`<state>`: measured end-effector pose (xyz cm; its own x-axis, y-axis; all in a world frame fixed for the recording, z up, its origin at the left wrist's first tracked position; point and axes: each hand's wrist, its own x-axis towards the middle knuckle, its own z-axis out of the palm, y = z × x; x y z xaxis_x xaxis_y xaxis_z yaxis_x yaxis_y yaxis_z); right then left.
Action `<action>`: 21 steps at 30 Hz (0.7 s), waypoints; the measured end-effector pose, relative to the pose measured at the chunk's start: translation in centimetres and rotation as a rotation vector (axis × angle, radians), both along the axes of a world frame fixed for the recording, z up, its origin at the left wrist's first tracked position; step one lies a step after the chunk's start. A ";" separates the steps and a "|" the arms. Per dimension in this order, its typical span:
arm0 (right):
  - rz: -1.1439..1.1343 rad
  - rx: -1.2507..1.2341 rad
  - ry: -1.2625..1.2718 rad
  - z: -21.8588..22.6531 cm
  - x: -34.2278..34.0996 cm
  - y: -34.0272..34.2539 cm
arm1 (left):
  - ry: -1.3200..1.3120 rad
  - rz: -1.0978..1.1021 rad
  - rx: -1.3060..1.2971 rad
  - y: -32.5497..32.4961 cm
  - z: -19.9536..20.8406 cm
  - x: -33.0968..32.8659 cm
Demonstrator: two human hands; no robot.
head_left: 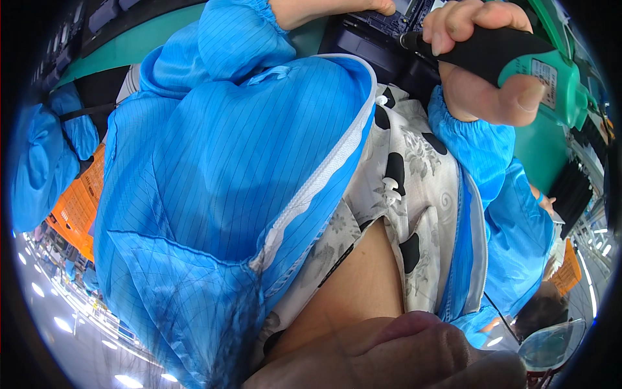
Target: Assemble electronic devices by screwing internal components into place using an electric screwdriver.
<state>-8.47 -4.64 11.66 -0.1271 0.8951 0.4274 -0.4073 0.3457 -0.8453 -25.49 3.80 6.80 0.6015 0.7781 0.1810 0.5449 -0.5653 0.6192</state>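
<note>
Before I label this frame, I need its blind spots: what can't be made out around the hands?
All in the head view:
Left hand: partly cut off by the upper edge, so its hold is unclear.
Dark device: also cut off by that edge.
Black-and-green tool: part of its grip is covered by the right hand.
Tool's tip: too small to tell whether it touches the device.

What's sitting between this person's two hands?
In the head view, a dark, finely detailed part shows between the left hand and the right hand; the right hand's black-and-green tool also pokes its narrow end there.
</note>
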 end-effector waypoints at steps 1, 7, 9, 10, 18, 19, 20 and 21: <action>-0.064 0.024 -0.017 0.3 0.0 -0.7 | 0.006 0.013 -0.037 -1.3 0.8 0.5; -0.156 -0.061 0.179 -0.2 1.8 -0.9 | 0.105 0.027 -0.126 -0.9 0.3 0.9; -0.001 0.172 0.271 2.1 2.8 -1.2 | 0.119 0.032 0.003 -0.8 -0.8 0.9; -0.010 0.246 0.222 3.5 3.4 -1.5 | 0.108 0.020 0.029 -0.6 -2.0 0.4; -0.465 0.050 0.334 4.9 8.5 -4.3 | 0.173 -0.304 0.126 0.1 1.2 -6.2; -0.479 0.026 0.375 5.1 8.6 -4.7 | 0.169 -0.299 0.144 -0.6 0.8 -5.5; -0.508 0.037 0.368 4.8 8.7 -4.7 | 0.163 -0.299 0.155 -0.7 0.0 -4.6; -0.507 0.046 0.398 4.7 8.6 -4.5 | 0.196 -0.284 0.158 -0.9 0.1 -4.2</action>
